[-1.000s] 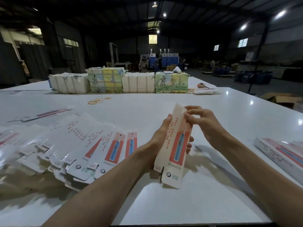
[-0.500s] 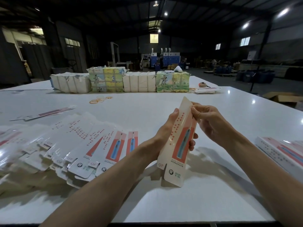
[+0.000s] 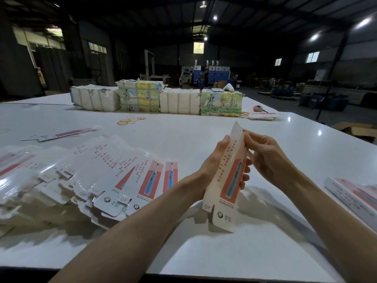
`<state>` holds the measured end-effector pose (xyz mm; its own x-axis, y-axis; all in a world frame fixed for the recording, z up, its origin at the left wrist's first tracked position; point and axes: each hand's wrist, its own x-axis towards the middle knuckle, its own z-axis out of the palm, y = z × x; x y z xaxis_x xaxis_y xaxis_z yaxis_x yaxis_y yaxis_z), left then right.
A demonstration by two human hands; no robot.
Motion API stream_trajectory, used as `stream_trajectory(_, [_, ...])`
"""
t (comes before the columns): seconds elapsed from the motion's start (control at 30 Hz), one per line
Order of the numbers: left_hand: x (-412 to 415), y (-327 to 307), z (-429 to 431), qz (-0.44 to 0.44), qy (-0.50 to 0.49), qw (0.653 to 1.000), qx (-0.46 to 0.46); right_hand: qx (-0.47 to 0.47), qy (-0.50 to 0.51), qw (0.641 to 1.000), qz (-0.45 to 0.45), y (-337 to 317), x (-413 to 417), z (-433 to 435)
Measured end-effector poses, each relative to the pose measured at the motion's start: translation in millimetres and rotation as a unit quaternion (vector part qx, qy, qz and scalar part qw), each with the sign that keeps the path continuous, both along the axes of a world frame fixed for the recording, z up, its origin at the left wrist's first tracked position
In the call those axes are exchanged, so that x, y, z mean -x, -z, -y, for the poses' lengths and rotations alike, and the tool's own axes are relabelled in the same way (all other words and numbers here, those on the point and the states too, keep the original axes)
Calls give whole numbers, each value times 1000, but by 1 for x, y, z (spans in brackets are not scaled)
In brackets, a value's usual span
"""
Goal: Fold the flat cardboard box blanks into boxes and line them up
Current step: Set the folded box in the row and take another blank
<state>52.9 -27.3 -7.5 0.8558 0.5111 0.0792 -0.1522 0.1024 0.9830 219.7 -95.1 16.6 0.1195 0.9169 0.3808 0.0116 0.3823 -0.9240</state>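
Note:
I hold one long white-and-red box blank (image 3: 227, 180) upright above the white table (image 3: 204, 252), its rounded bottom flaps hanging free. My left hand (image 3: 216, 162) grips its left edge at mid-height, thumb on the front and fingertips showing past the right edge. My right hand (image 3: 263, 156) pinches the blank's upper right edge. A fanned spread of flat blanks (image 3: 98, 174) lies on the table to the left. Finished folded boxes (image 3: 355, 197) lie side by side at the right edge.
Wrapped bundles of printed stock (image 3: 157, 99) stand in a row at the table's far side, with rubber bands (image 3: 130, 120) in front of them. A few loose blanks (image 3: 65, 133) lie far left, more flat pieces (image 3: 263, 115) far right. A cardboard carton (image 3: 357, 129) sits beyond the table.
The blank has risen slightly and tilted more upright. My right hand has slid from the top flap to the upper right edge; my left hand keeps its grip.

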Motion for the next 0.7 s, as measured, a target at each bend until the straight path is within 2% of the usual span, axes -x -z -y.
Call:
stream_trajectory(0.07, [0,6,-4,12,-8,999,36,7,56,995,81,1,1,-2])
stream_trajectory(0.13, [0,10,-7,19,1,999,42,9,70,991,118,1,1,-3])
stream_trajectory(0.3, [-4,7,-2,5,27,999,47,4,46,997,54,-2,-4,-2])
stream_trajectory(0.5, [-15,7,7,-31,-46,996,72,-26,38,999,-7,1,0,-5])
stream_trajectory(0.7, [0,10,-10,71,-24,985,156,5,-4,1000,-19,16,12,-12])
